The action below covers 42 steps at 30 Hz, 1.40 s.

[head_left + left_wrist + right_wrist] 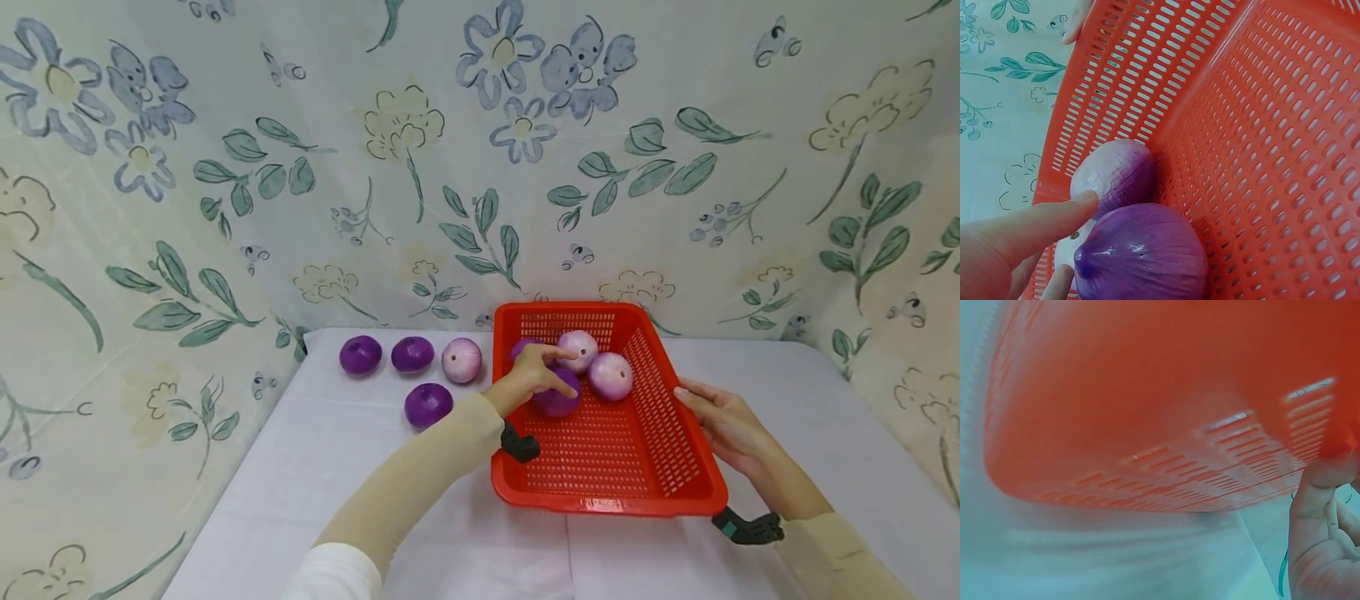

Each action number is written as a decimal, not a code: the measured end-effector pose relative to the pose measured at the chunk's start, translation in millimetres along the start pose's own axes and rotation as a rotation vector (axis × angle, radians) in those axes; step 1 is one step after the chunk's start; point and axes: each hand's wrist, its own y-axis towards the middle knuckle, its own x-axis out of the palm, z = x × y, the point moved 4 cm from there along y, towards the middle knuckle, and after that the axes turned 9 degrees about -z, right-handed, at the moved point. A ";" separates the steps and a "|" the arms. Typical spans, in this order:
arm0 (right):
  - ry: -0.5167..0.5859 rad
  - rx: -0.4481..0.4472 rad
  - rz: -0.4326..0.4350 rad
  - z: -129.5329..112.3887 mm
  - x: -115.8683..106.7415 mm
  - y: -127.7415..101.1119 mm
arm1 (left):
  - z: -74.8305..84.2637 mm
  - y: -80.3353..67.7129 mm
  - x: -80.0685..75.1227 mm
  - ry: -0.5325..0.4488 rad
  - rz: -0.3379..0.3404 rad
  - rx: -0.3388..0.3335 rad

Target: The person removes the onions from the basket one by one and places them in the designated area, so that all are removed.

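Observation:
A red plastic basket (600,504) with slotted walls stands on the table. My right hand (723,421) grips its right rim, thumb on the edge and the other fingers outside the wall. Inside, my left hand (532,375) reaches over a purple onion (558,398), fingers spread and fairly straight. In the left wrist view, the fingertips lie beside the pointed tip of this purple onion (1147,256). Two pale onions (611,377) sit to the right and behind, and another purple onion (523,346) is partly hidden behind the left hand.
Left of the basket, purple onions (361,356) and a pale onion (461,360) lie on the white-covered table (322,483). A floral cloth (420,208) hangs behind the table. Dark wrist mounts (746,527) sit near both wrists.

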 end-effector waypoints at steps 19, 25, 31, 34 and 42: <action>-0.003 0.012 0.004 0.2 0.0 -1.6 | -9.3 -0.1 6.8 0.100 -0.165 -0.043; -0.022 0.020 0.006 0.7 0.2 -1.3 | -10.1 -1.4 7.8 0.124 -0.210 -0.049; -0.005 0.023 0.001 0.1 0.8 -0.8 | -10.9 -1.5 7.9 0.109 -0.228 -0.048; 0.007 0.024 -0.002 -0.3 1.0 -0.7 | -11.2 -1.8 8.7 0.089 -0.256 -0.046; 0.005 0.030 -0.008 -1.4 1.4 -0.3 | -11.0 -5.6 11.2 0.064 -0.332 -0.052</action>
